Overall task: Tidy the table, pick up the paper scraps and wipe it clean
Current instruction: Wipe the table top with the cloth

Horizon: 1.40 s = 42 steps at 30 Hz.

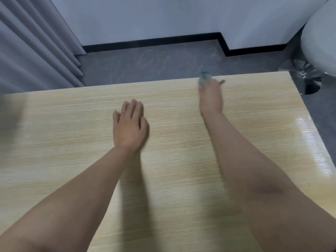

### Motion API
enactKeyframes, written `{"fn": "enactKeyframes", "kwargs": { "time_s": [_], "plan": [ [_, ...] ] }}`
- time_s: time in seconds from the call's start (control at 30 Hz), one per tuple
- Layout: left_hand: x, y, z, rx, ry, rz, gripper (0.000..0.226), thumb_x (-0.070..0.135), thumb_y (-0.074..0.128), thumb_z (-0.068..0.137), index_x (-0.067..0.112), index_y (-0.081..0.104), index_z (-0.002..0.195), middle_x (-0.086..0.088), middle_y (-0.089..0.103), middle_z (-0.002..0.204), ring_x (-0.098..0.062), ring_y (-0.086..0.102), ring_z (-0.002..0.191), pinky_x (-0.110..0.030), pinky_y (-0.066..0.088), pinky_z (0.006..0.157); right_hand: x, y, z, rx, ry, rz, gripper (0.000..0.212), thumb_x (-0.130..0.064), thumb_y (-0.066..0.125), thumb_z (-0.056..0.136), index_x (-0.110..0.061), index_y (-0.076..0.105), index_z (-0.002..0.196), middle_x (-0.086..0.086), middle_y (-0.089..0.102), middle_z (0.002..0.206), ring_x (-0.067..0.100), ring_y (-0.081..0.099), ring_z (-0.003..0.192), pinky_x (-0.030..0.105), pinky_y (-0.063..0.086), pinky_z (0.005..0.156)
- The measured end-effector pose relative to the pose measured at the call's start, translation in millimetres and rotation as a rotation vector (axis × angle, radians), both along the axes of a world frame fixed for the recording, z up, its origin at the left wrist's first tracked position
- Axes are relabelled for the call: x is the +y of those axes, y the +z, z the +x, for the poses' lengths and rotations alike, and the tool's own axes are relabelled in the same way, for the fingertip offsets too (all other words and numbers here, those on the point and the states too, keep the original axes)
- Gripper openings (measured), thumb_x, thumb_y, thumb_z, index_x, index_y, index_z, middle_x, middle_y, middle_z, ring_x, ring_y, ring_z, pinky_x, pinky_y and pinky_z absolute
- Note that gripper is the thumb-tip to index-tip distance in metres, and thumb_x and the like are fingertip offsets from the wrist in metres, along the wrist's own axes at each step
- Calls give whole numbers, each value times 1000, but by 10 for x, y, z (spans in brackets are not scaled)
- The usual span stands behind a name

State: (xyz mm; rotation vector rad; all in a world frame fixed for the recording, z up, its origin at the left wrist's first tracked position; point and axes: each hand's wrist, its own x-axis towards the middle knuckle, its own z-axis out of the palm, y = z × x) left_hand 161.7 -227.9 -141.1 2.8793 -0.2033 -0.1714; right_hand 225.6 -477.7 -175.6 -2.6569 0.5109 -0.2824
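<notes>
Both arms reach forward over the light wood-grain table (pixel 72 142). The left hand (pixel 130 127) lies flat mid-table, fingers straight and relaxed, holding nothing. The right hand (pixel 211 99) extends to the far edge, fingers curled around a small teal cloth (pixel 203 80), blurred, at that edge.
</notes>
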Motion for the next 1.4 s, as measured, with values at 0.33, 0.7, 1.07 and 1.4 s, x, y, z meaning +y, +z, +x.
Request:
{"fn": "enactKeyframes", "kwargs": {
  "time_s": [0.33,0.7,1.07,1.4],
  "plan": [
    [184,-148,-2,24,-41,-27,52,37,19,100,27,12,151,9,3,159,-10,-7,146,-39,-7,118,426,69,64,-46,321,-52,40,-22,36,101,-12,44,138,9,40,145,26,35,133,33,25,112],
    [176,-153,16,9,-41,-19,53,36,21,99,25,16,150,7,6,159,-12,-4,146,-40,-4,118,1461,39,74,-72,569,-62,38,-17,45,97,-7,51,133,11,48,138,26,43,127,34,30,109],
    [193,-173,11,-6,-49,-50,53,37,22,99,25,19,150,6,8,159,-13,-2,146,-42,-3,119,-60,-4,-238,-7,-256,26,38,-20,37,99,-7,47,134,14,43,137,29,41,126,38,31,107],
    [200,-163,1,-8,-56,-39,53,37,22,99,24,18,150,6,9,159,-14,-2,146,-42,-2,119,640,208,-472,-30,428,7,38,-17,40,100,-15,47,137,3,43,144,20,37,132,20,16,110]
  ]
}}
